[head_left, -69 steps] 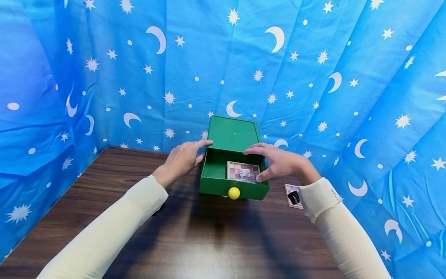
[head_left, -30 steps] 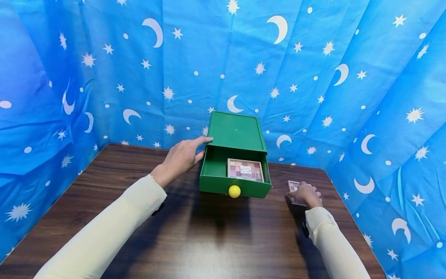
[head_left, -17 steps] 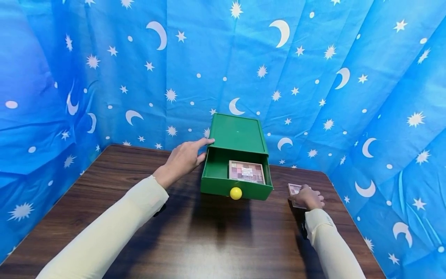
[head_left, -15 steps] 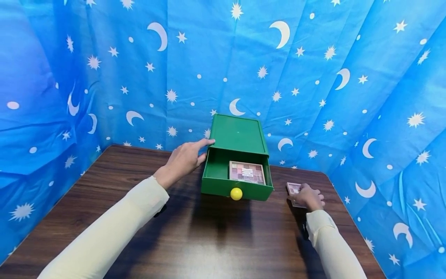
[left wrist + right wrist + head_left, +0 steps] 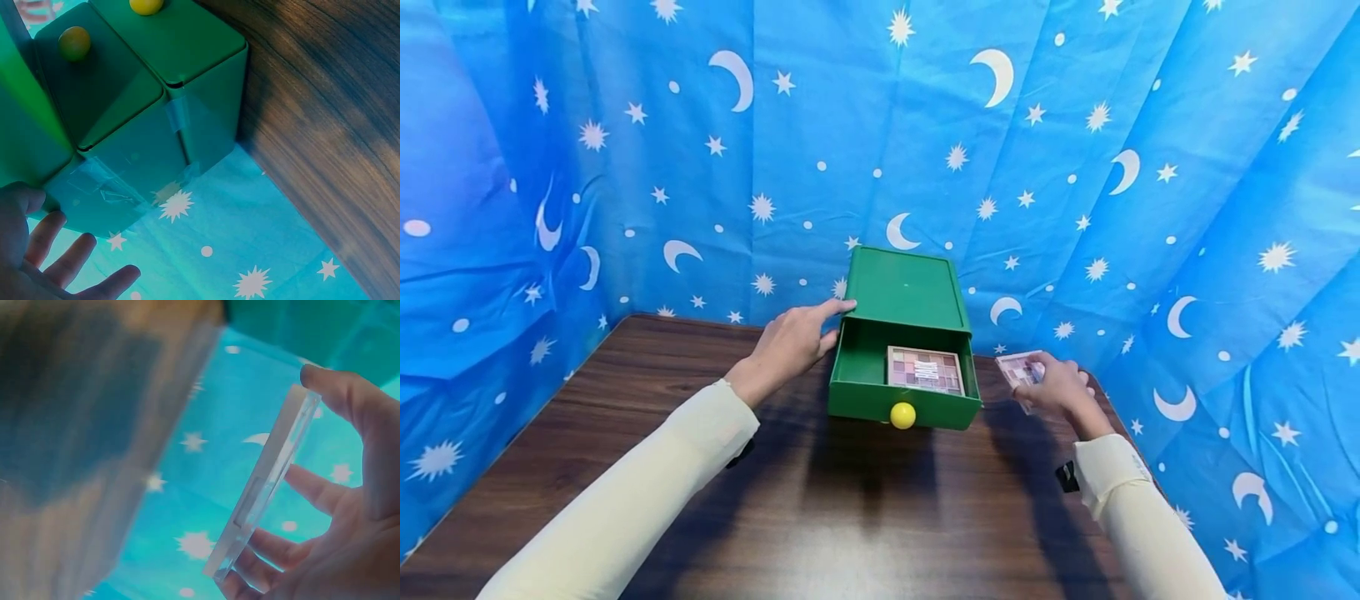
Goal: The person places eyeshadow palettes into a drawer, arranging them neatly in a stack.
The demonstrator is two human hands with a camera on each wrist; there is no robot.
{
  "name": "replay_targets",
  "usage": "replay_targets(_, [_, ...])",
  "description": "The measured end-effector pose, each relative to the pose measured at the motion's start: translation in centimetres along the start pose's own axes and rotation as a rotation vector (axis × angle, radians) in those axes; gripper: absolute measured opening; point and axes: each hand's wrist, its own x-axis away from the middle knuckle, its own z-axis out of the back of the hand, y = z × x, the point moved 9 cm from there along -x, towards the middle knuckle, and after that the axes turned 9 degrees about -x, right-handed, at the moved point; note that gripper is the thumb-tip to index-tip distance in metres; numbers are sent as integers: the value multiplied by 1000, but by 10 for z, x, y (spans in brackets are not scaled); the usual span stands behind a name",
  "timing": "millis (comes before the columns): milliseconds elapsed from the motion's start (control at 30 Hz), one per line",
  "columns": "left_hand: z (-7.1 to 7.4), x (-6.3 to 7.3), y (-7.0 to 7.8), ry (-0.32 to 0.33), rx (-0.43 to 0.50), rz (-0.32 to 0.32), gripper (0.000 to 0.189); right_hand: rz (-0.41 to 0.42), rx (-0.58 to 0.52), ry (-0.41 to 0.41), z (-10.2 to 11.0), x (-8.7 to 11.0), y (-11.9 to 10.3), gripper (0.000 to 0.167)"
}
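A green drawer cabinet [image 5: 906, 287] stands at the back of the table, its top drawer [image 5: 861, 401] pulled out by a yellow knob [image 5: 902, 415] side. Inside that drawer, toward its right, lies an eyeshadow palette [image 5: 925, 371]. My left hand [image 5: 790, 340] rests with its fingers extended against the cabinet's left upper edge; the left wrist view shows the other fingers [image 5: 69, 259] spread. To the right of the drawer, my right hand [image 5: 1060, 388] holds a second eyeshadow palette [image 5: 1017, 368] above the table. Seen edge-on in the right wrist view, this palette [image 5: 262, 487] sits between thumb and fingers.
The dark wood table [image 5: 872, 533] extends in front of the cabinet. A blue curtain [image 5: 820, 125] with moons and stars hangs close behind and at both sides. Lower green drawers [image 5: 100, 94] with yellow knobs show in the left wrist view.
My right hand went from above the open drawer to the palette on the table at right, then lifted it up and leftward. My left hand stays at the cabinet's edge.
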Motion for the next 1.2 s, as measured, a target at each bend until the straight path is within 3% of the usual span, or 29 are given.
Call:
replay_targets(300, [-1, 0, -1, 8, -7, -13, 49, 292, 14, -21, 45, 25, -66, 78])
replay_targets(467, [0, 0, 0, 14, -13, -21, 49, 465, 20, -84, 56, 43, -104, 73])
replay_targets(800, [-1, -1, 1, -10, -19, -13, 50, 682, -20, -268, 36, 67, -164, 70])
replay_targets(1200, [0, 0, 0, -8, -26, -8, 49, 738, -8, -404, 10, 76, -203, 74])
